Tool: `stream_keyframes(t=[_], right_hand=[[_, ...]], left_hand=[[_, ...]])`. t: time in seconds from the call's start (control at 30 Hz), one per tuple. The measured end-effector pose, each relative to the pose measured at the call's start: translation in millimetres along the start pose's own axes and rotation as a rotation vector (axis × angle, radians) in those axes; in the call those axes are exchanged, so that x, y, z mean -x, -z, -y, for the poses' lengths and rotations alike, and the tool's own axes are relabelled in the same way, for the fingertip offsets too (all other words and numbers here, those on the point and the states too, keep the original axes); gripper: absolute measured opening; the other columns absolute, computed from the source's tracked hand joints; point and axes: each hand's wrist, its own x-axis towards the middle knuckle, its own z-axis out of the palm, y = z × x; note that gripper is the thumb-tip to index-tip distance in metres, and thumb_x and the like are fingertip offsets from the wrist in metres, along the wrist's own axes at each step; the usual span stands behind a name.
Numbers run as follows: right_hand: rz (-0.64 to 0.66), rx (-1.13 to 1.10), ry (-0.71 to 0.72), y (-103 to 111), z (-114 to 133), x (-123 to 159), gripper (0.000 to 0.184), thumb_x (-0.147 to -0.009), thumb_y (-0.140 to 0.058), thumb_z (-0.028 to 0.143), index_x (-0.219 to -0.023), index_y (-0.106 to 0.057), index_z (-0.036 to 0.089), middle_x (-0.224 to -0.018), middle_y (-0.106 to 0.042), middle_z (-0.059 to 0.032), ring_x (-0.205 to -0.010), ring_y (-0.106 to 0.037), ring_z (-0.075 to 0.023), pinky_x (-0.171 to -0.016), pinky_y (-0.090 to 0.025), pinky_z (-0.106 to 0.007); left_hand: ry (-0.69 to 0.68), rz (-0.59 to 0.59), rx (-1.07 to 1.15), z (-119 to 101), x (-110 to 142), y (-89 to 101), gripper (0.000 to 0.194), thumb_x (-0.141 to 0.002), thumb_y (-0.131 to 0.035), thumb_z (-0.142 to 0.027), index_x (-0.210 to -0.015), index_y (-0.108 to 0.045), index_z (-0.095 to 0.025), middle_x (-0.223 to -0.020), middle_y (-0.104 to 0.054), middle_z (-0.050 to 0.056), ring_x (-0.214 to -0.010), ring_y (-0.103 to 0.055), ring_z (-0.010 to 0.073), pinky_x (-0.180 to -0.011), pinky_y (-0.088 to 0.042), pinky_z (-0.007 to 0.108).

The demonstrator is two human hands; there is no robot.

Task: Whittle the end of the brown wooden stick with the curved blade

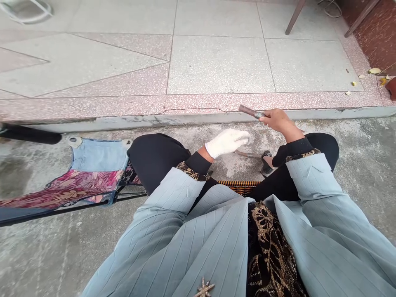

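My right hand (277, 120), bare, is closed around a short brown rod-like tool (248, 111) with a coil of wire wound round it near my fingers. The tool's blunt end points left, over the edge of the raised floor; the rest is hidden in my grip. On my left hand (228, 142) is a white glove, greyish at the fingertips. Its fingers are curled together, lower and to the left of the tool, and apart from it. What they hold, if anything, is hidden. Just below them shows a thin brownish strip (249, 154), whose kind I cannot make out.
A low step edge (198, 119) runs across in front of my knees. To the left stands a folding chair (95, 156) with blue and floral fabric. My shoe (266, 162) rests on the concrete, and a woven seat (239, 187) shows beneath me. Furniture legs (295, 16) stand far right.
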Motion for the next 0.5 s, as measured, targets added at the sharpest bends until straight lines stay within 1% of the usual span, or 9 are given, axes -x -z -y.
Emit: stream_keyframes(t=[0.07,0.13,0.23,0.27,0.3,0.33,0.37,0.43,0.5], right_hand=[[0.13,0.171,0.043,-2,2,2,0.024,-0.095,-0.065,0.035,-0.095,-0.079,0.015,-0.073,-0.068,-0.0048,-0.07,-0.059,-0.0183,-0.066,-0.037,-0.031],[0.356,0.223,0.088,-4,5,6,0.024,-0.094,-0.065,0.034,-0.093,-0.08,0.016,-0.073,-0.07,-0.0051,-0.069,-0.06,-0.0182,-0.066,-0.039,-0.031],[0.823,0.094,0.205,-6,10,14,0.024,-0.088,-0.07,0.038,-0.09,-0.081,0.017,-0.069,-0.069,-0.0025,-0.065,-0.058,-0.0159,-0.064,-0.042,-0.029],[0.954,0.008,0.266,-4,12,18,0.027,-0.085,-0.073,0.042,-0.092,-0.082,0.017,-0.069,-0.068,-0.0015,-0.064,-0.057,-0.015,-0.064,-0.042,-0.028],[1.029,-0.091,0.329,-1,13,21,0.034,-0.082,-0.076,0.047,-0.095,-0.083,0.017,-0.069,-0.068,-0.0007,-0.064,-0.057,-0.0141,-0.064,-0.043,-0.027],[1.034,-0.202,0.385,3,14,25,0.041,-0.079,-0.079,0.052,-0.099,-0.083,0.017,-0.071,-0.069,-0.0001,-0.064,-0.056,-0.0134,-0.064,-0.043,-0.027],[0.962,-0.317,0.43,8,14,27,0.047,-0.076,-0.081,0.056,-0.103,-0.083,0.018,-0.073,-0.069,0.0002,-0.065,-0.056,-0.0128,-0.064,-0.043,-0.026],[0.64,-0.538,0.467,16,12,30,0.047,-0.077,-0.081,0.058,-0.101,-0.081,0.017,-0.074,-0.068,0.0007,-0.064,-0.054,-0.0115,-0.061,-0.042,-0.025],[0.283,-0.688,0.424,20,8,28,0.04,-0.08,-0.079,0.055,-0.089,-0.077,0.016,-0.072,-0.065,0.0004,-0.061,-0.05,-0.0104,-0.058,-0.04,-0.024]], left_hand=[[0.072,-0.081,-0.056,1,3,7.9,0.033,-0.1,-0.048,-0.03,-0.112,-0.076,-0.017,-0.104,-0.08,0.006,-0.096,-0.073,0.0209,-0.088,-0.051,0.03],[0.146,-0.174,-0.123,3,6,13.6,0.034,-0.101,-0.048,-0.029,-0.117,-0.076,-0.018,-0.111,-0.08,0.006,-0.102,-0.073,0.0225,-0.092,-0.052,0.033],[0.241,-0.25,-0.206,6,8,17.5,0.034,-0.101,-0.049,-0.028,-0.12,-0.076,-0.02,-0.116,-0.08,0.007,-0.108,-0.073,0.0246,-0.095,-0.052,0.035],[0.274,-0.257,-0.216,7,7,18.0,0.034,-0.1,-0.049,-0.029,-0.12,-0.076,-0.02,-0.116,-0.08,0.007,-0.108,-0.073,0.025,-0.094,-0.052,0.035],[0.305,-0.259,-0.211,8,6,18.1,0.034,-0.101,-0.049,-0.029,-0.119,-0.076,-0.02,-0.115,-0.08,0.007,-0.107,-0.073,0.0251,-0.094,-0.052,0.035],[0.33,-0.252,-0.192,9,5,17.9,0.034,-0.101,-0.048,-0.029,-0.119,-0.076,-0.02,-0.114,-0.079,0.008,-0.107,-0.073,0.025,-0.093,-0.052,0.035],[0.348,-0.237,-0.162,10,3,17.4,0.035,-0.101,-0.047,-0.028,-0.119,-0.075,-0.019,-0.114,-0.079,0.008,-0.106,-0.073,0.0247,-0.093,-0.052,0.034],[0.353,-0.186,-0.097,10,0,15.2,0.036,-0.102,-0.045,-0.028,-0.12,-0.075,-0.017,-0.115,-0.079,0.008,-0.106,-0.072,0.0234,-0.092,-0.052,0.032],[0.307,-0.101,-0.057,8,-3,11.6,0.037,-0.102,-0.046,-0.028,-0.121,-0.075,-0.017,-0.113,-0.079,0.007,-0.104,-0.072,0.0215,-0.091,-0.051,0.03]])
